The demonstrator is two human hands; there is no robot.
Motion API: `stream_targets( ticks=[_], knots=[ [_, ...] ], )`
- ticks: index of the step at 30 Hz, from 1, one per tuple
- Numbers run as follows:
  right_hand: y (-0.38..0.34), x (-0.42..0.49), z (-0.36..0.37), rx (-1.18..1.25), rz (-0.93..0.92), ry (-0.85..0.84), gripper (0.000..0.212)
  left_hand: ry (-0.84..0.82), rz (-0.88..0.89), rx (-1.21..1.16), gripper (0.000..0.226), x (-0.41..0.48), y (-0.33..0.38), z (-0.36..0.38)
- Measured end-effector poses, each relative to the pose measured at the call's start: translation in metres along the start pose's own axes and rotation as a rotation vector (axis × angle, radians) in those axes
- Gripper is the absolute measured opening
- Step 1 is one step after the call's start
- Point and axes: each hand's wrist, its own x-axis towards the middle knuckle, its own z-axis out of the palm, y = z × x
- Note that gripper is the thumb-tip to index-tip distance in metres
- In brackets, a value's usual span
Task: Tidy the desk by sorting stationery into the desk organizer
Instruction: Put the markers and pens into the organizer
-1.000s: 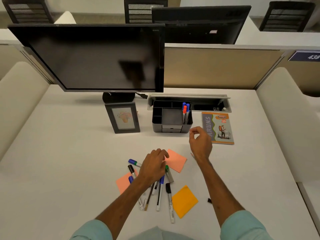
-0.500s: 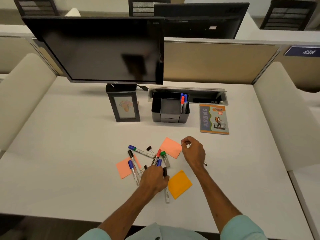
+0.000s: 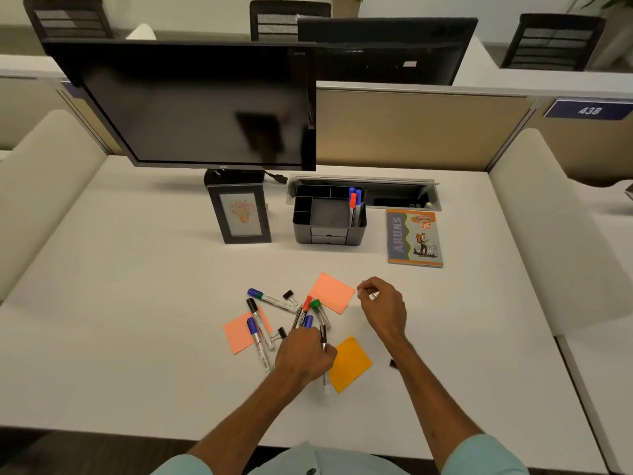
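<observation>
A black desk organizer (image 3: 301,228) stands at the back centre of the desk, with blue and red markers (image 3: 355,200) upright in its right compartment. Several loose markers (image 3: 270,299) lie in a heap in front of me, mixed with two pink sticky notes (image 3: 331,292) and an orange one (image 3: 351,364). My left hand (image 3: 303,354) lies over the near end of the heap, fingers curled round a black-capped marker (image 3: 323,334). My right hand (image 3: 383,308) hovers right of the far pink note, pinching a thin silvery item (image 3: 374,295) that is too small to name.
A photo frame (image 3: 239,217) stands left of the organizer, under a large monitor (image 3: 191,104). A notebook (image 3: 414,238) lies to the organizer's right, before an open cable tray (image 3: 394,192). Black binder clips (image 3: 288,295) sit among the markers; another small black piece (image 3: 393,364) lies by my right forearm.
My right hand came back from near the organizer to beside the pink note. My left hand slid toward me along the heap and closed round the black-capped marker.
</observation>
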Motion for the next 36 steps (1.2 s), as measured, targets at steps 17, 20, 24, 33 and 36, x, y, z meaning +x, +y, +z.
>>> stream_targets(
  ticks=[17, 20, 24, 33, 36],
  knots=[
    [-0.049, 0.043, -0.026, 0.554, -0.103, -0.346, 0.022, 0.324, 0.3, -0.217, 0.024, 0.076, 0.017, -0.066],
    [-0.055, 0.066, -0.033, 0.497, -0.137, -0.125, 0.019, 0.313, 0.306, -0.219, 0.041, 0.09, 0.018, -0.071],
    [-0.074, 0.108, -0.05, 0.411, -0.173, 0.217, 0.021, 0.301, 0.318, -0.229, 0.044, 0.106, 0.015, -0.069],
    [-0.103, 0.193, -0.04, 0.21, -0.238, 0.283, 0.019, 0.235, 0.38, -0.236, 0.044, 0.128, -0.002, -0.059],
    [-0.098, 0.198, -0.025, 0.089, -0.214, 0.203, 0.018, 0.246, 0.376, -0.239, 0.043, 0.133, -0.01, -0.059]
  ],
)
